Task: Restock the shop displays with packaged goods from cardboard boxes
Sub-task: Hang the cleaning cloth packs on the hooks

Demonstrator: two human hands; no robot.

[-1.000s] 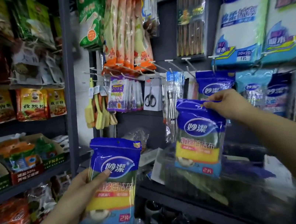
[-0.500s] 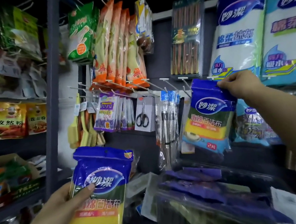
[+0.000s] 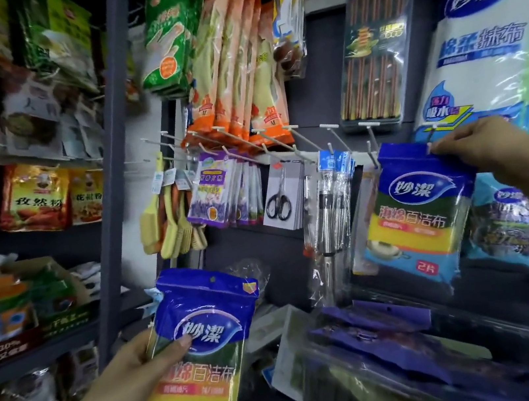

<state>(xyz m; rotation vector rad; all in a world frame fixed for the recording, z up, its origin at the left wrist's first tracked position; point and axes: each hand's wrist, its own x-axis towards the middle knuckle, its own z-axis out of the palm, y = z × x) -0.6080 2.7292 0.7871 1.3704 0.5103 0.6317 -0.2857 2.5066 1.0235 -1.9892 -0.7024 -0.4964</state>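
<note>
While the right hand (image 3: 479, 145) pinches one sponge packet (image 3: 420, 210) by its top strip at the far hooks, the left hand (image 3: 143, 365) grips another packet (image 3: 205, 358) near, both seemingly light, soft and slippery.

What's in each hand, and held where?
Right hand pinches one sponge pack by its top edge; left hand grips another sponge pack at mid-left.

You have one view only, from the camera on your head. It faces forward and slightly down at a peg wall (image 3: 301, 264) of hanging goods, close enough that your arms reach it. A shelf rack (image 3: 111, 203) fills the left edge. The wide lens bends the edges. No second view shares the scene.
</note>
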